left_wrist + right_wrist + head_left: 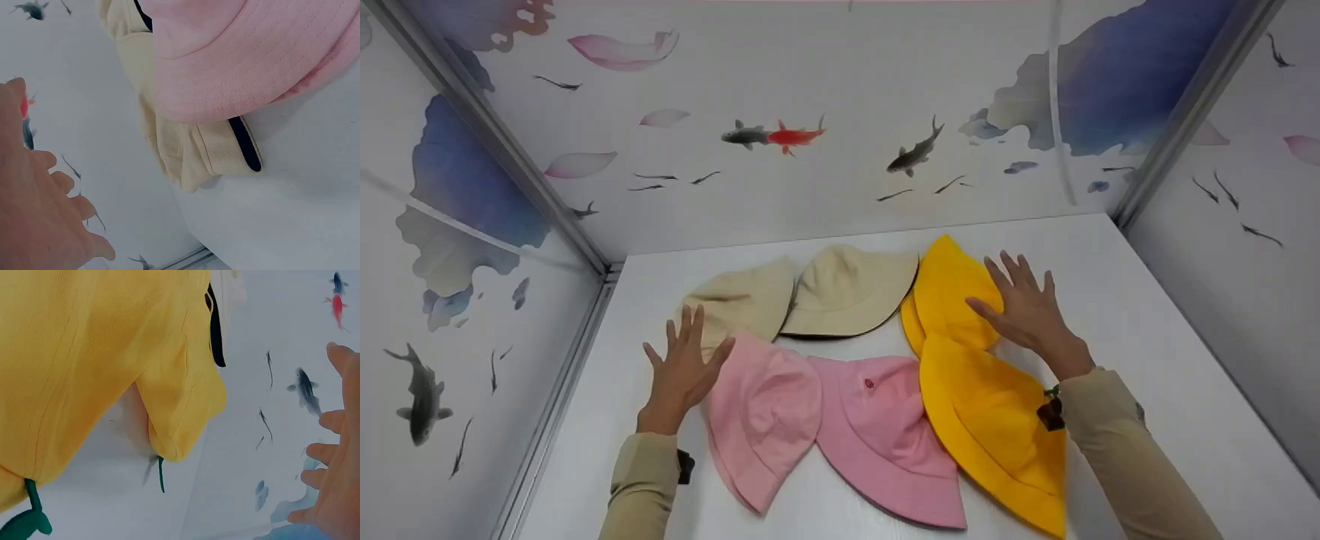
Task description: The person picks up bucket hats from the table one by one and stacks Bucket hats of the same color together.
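Observation:
Both hands are raised with spread fingers and hold nothing. My left hand point(682, 375) hovers at the left side, beside the light pink bucket hat point(769, 405) and the left cream bucket hat point(746, 300). On the other side my right hand point(1031, 315) is over the edge of the upper yellow hat point(956, 300). A second yellow hat point(997, 427) overlaps it below. Between these lie a darker pink hat point(877, 420) and another cream hat point(847, 289) with a dark underside. In the right wrist view, green stems point(161, 475) stick out from the yellow hats.
The hats lie on a white table point(615, 465), in two rows. White panels printed with fish and petals point(840, 187) enclose it at the back and both sides. Metal frame posts point(577, 217) stand at the corners.

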A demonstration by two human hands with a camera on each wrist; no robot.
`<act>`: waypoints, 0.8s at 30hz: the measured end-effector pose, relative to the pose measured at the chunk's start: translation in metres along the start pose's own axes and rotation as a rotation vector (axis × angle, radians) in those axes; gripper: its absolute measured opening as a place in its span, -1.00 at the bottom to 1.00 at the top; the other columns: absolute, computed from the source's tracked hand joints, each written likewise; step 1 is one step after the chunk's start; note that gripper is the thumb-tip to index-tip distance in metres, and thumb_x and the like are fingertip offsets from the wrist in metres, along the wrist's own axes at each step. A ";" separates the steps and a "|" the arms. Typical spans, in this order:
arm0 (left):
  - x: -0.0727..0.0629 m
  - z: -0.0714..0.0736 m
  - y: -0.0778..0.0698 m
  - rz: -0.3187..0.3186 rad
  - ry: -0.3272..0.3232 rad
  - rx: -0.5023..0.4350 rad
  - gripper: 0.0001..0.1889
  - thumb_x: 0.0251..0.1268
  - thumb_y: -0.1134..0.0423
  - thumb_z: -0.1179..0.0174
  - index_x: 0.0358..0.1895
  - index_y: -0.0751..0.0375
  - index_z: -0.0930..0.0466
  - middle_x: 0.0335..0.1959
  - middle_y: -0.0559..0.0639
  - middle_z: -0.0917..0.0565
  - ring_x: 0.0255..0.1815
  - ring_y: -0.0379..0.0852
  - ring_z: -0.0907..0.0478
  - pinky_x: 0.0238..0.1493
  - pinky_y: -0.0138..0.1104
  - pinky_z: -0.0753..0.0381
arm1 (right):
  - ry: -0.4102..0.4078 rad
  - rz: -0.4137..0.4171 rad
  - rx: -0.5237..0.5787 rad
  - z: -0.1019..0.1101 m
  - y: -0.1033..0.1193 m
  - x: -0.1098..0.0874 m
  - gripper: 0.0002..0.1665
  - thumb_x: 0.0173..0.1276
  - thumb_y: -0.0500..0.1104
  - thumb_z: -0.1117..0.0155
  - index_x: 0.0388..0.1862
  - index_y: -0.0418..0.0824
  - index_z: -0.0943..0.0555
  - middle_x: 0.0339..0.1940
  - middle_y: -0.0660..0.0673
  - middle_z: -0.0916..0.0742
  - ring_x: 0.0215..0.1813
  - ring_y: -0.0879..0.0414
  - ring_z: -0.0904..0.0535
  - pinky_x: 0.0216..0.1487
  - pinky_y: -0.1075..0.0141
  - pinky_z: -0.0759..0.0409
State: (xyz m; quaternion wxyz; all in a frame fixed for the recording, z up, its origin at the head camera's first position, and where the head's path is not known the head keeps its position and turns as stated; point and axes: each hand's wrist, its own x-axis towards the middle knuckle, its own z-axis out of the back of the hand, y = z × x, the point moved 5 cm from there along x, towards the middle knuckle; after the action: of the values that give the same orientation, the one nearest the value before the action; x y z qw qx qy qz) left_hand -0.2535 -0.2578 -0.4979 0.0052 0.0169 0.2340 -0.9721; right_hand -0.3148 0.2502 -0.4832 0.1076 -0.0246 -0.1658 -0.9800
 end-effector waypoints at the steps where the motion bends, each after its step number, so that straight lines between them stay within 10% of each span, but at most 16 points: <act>1: -0.001 0.000 -0.001 -0.005 -0.004 -0.009 -0.10 0.50 -0.34 0.18 0.64 0.06 0.33 0.68 0.19 0.30 0.64 0.36 0.44 0.39 0.46 0.63 | -0.001 -0.002 0.006 -0.001 0.001 -0.001 0.02 0.47 0.41 0.06 0.65 -0.14 0.00 0.67 -0.33 -0.02 0.66 -0.35 0.20 0.51 -0.44 0.36; 24: -0.014 -0.016 -0.001 0.006 0.020 -0.257 -0.24 0.55 -0.16 0.08 0.61 0.19 0.02 0.67 0.24 0.19 0.63 0.43 0.25 0.43 0.48 0.44 | -0.101 -0.037 0.427 -0.031 0.055 -0.028 -0.09 0.47 0.24 -0.14 0.60 -0.19 -0.15 0.61 -0.30 -0.22 0.59 -0.32 -0.14 0.51 -0.39 -0.07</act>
State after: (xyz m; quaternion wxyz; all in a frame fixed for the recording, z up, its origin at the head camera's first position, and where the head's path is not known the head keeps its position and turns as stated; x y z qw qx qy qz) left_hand -0.2390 -0.2500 -0.5114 0.0081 0.0264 0.3567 -0.9338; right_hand -0.2757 0.1946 -0.4975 0.0839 -0.0474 -0.3753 -0.9219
